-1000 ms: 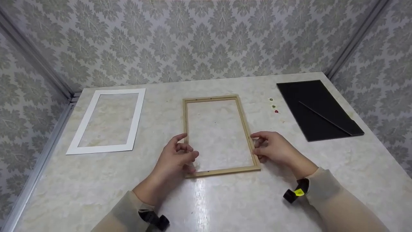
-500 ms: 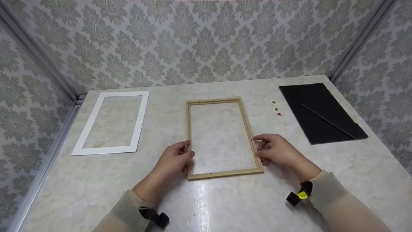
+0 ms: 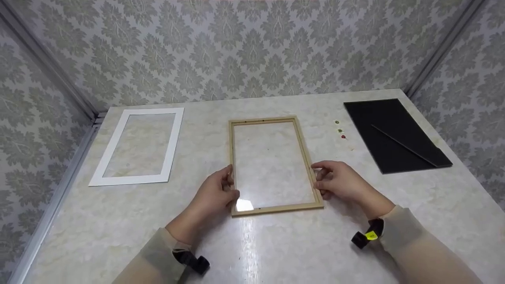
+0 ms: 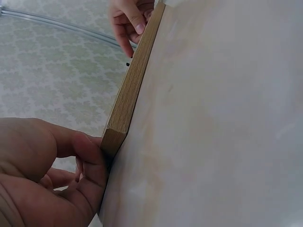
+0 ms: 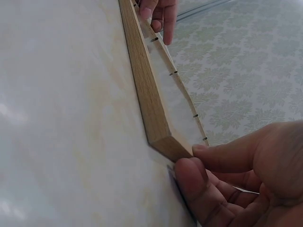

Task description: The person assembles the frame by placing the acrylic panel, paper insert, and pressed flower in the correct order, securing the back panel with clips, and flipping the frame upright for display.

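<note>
A light wooden picture frame lies at the middle of the table. Small black tabs show along its inner edge in the right wrist view. Inside the lower left corner a bright glare patch shows, as on a clear sheet. My left hand grips the frame's left bar near the front, thumb over the top. With thumb and curled fingers, my right hand holds the right bar near the front. The wooden bar stands between both hands in the left wrist view; the fingertips under it are partly hidden.
A white mat border lies on the table to the left. On the right is a black backing board with a thin dark strip across it. Several tiny green and red pieces lie between board and frame.
My left hand has closed in on the frame's left bar from a looser, spread pose. The right hand keeps its hold. A bright glare has appeared inside the frame's lower left corner.
</note>
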Action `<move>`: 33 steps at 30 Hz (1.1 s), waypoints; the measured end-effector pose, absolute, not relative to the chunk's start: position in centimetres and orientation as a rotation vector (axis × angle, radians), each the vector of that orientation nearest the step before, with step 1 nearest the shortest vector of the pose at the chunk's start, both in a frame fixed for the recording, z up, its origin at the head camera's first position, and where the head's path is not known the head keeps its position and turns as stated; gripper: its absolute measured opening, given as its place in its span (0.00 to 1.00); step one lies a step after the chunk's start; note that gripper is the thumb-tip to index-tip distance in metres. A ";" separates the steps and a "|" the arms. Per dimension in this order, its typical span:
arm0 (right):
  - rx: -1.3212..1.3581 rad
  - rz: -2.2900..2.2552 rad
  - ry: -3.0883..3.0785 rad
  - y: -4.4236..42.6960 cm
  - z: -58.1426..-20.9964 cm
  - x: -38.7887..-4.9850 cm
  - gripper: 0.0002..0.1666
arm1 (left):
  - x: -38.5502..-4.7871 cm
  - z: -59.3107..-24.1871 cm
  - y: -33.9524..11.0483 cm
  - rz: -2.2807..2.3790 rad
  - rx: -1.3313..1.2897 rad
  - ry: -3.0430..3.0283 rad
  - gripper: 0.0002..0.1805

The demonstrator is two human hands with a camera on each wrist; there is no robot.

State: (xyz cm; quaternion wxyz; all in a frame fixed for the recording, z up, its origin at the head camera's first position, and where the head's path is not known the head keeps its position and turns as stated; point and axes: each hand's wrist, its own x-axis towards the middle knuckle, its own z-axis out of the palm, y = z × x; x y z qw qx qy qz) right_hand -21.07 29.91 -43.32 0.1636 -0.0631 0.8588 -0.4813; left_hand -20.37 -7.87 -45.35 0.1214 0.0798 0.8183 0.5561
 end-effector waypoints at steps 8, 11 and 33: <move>-0.152 -1.348 2.459 30.2 -43.1 -21.2 0.37 | -20.7 -45.4 -7.7 1.628 0.242 2.416 0.45; -0.158 -1.359 2.455 30.3 -43.1 -21.1 0.38 | -20.7 -45.1 -7.8 1.665 0.234 2.385 0.44; -0.203 -1.282 2.528 30.1 -43.5 -21.2 0.37 | -25.1 -43.3 -22.4 1.553 -0.450 2.711 0.41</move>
